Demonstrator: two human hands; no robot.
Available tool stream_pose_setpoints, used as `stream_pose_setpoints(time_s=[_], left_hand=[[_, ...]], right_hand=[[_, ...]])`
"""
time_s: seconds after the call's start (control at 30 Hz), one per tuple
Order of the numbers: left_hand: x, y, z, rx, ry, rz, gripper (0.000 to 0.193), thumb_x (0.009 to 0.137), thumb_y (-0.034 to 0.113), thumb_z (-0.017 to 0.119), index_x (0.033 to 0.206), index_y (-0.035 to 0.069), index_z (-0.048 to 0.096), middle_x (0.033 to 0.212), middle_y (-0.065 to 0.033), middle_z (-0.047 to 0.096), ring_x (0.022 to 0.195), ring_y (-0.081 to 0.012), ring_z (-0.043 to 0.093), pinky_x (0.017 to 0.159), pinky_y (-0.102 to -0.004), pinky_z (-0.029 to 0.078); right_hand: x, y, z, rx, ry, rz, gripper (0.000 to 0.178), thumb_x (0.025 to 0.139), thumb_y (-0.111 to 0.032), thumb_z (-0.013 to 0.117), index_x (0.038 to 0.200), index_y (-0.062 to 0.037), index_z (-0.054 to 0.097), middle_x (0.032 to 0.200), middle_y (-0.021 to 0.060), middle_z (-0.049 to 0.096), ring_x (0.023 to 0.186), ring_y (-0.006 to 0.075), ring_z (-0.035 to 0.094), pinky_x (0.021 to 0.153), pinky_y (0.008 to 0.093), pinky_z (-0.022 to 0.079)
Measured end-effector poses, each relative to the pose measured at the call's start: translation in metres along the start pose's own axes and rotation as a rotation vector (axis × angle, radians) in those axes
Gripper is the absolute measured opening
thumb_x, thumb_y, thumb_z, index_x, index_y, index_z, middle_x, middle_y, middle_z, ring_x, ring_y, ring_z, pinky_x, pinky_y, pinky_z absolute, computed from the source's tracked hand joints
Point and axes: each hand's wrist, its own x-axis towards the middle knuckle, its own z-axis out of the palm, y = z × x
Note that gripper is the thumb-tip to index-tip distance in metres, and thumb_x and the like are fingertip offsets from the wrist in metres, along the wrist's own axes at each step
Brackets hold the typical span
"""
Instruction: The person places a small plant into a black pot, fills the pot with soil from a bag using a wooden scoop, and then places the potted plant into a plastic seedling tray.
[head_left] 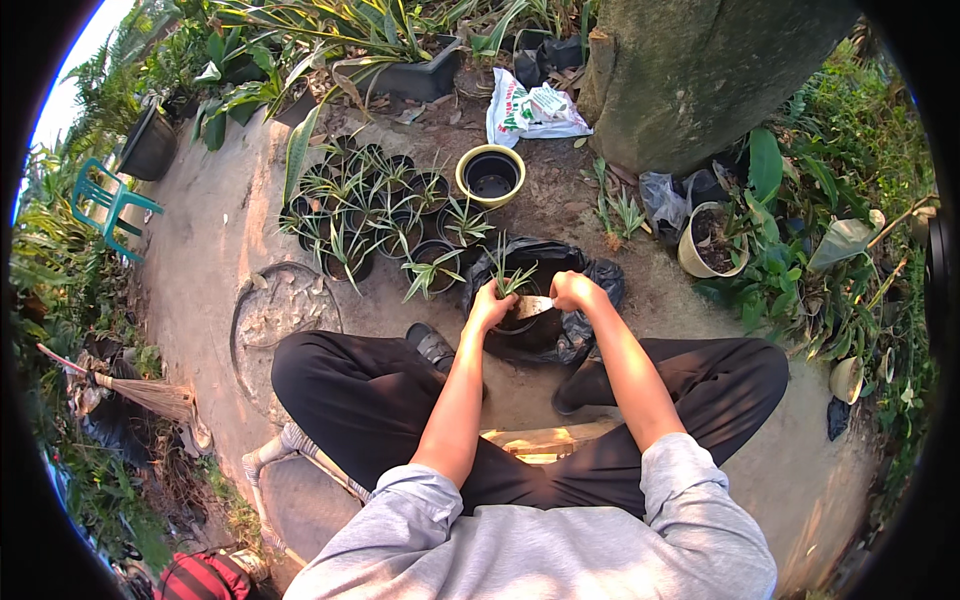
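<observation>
- Bears large red and green lettering across a crumpled white sack [537, 110], lying on the ground beside a thick tree trunk [710, 85]; too creased to read in full.
- Reaches forward with both bare forearms [452, 420] from rolled grey sleeves [412, 500], converging low over a black plastic bag [603, 285] between the spread legs.
- Angles the left grip [490, 306] inward, closed around the base of a spiky green plant [512, 279], with fingertips partly hidden.
- Clenches the right grip [574, 291] on the handle end of a small trowel [534, 307], knuckles upward, blade pointing left toward the plant.
- Holds the plant upright at the near left part of the bag's opening; too dark to make out clearly beneath the blade.
- Sits with knees wide apart in dark trousers [345, 380], bent at both elbows only slightly.
- Has a crowded group of potted plants [400, 232], similarly spiky, just beyond the left grip, and a yellow-rimmed pot [490, 199] farther out, between group and sack.
</observation>
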Motion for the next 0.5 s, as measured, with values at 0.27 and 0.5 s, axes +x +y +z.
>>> stream_pose_setpoints(time_s=[0.27, 0.5], left_hand=[[0.007, -0.014, -0.006, -0.036, -0.003, -0.032, 0.038, 0.083, 0.015, 0.072, 0.115, -0.001, 0.061, 0.079, -0.0019, 0.064, 0.068, -0.01, 0.06, 0.064, -0.0272, 0.05], [-0.001, 0.006, -0.007, -0.037, 0.006, -0.044, 0.04, 0.082, 0.012, 0.072, 0.117, -0.003, 0.06, 0.08, -0.0055, 0.067, 0.067, -0.0119, 0.062, 0.063, -0.0283, 0.05]], right_hand=[[-0.016, -0.033, -0.03, -0.086, -0.255, -0.015, 0.039, 0.072, -0.02, 0.081, 0.101, 0.0045, 0.071, 0.1, 0.022, 0.071, 0.098, 0.0326, 0.07, 0.081, 0.0398, 0.057], [-0.019, -0.046, -0.007, -0.089, -0.243, -0.003, 0.038, 0.072, -0.022, 0.083, 0.101, 0.0016, 0.073, 0.103, 0.0183, 0.072, 0.1, 0.0297, 0.069, 0.082, 0.0384, 0.057]])
